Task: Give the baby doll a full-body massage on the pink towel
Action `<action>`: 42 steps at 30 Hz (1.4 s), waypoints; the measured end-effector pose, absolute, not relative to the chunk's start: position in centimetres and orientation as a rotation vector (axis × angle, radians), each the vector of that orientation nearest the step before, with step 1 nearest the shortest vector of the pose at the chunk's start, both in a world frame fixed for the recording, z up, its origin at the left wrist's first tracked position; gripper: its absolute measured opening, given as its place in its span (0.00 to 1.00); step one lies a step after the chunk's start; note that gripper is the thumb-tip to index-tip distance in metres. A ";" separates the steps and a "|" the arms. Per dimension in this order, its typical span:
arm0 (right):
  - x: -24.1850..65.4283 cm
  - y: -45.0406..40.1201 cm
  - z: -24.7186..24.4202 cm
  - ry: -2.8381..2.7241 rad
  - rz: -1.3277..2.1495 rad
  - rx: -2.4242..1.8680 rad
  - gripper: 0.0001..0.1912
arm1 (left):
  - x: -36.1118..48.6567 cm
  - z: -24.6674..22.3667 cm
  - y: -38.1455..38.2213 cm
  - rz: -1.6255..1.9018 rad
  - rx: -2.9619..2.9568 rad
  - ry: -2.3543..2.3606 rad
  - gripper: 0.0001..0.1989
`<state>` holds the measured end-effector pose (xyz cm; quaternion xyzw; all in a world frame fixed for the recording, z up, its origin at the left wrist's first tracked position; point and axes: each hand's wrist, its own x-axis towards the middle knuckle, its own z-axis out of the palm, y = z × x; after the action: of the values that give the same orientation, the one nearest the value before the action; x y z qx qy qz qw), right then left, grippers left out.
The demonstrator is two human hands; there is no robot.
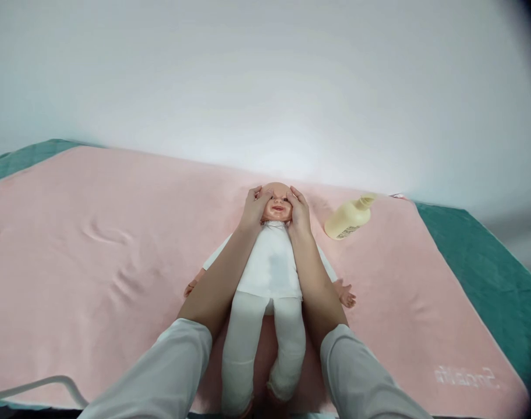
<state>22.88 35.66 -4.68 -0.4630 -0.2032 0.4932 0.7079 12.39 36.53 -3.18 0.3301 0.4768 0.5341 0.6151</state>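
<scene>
Blanket [117,244]: pink, over green sheet [488,256]; wall [265,87], 12 o'clock.
Left hand [254,208], right hand [300,210]: fingers clamped on doll's head [279,208].
Feet [245,411]: dim, cut off, 6 o'clock.

Pink blanket [160,256]; teal sheet [488,256]; pale yellow bottle [346,220]; white doll clothes [265,262].

soft, even light; dark, vignetted right corners
</scene>
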 end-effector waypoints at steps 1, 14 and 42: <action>22.9 35.7 -4.6 -0.453 1.099 -1.027 0.22 | 12.4 -3.0 36.5 1.227 0.746 1.100 0.22; 23.3 36.4 -5.0 -0.398 1.136 -1.023 0.20 | 12.5 -2.0 36.1 1.222 0.661 1.065 0.16; 22.8 35.7 -4.4 -0.482 1.083 -1.067 0.24 | 11.8 -1.7 35.5 1.175 0.829 1.129 0.27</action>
<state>22.84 35.74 -4.35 -0.4786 -0.2161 0.4859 0.6987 11.79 35.54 -1.73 0.3591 0.4890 0.5090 0.6106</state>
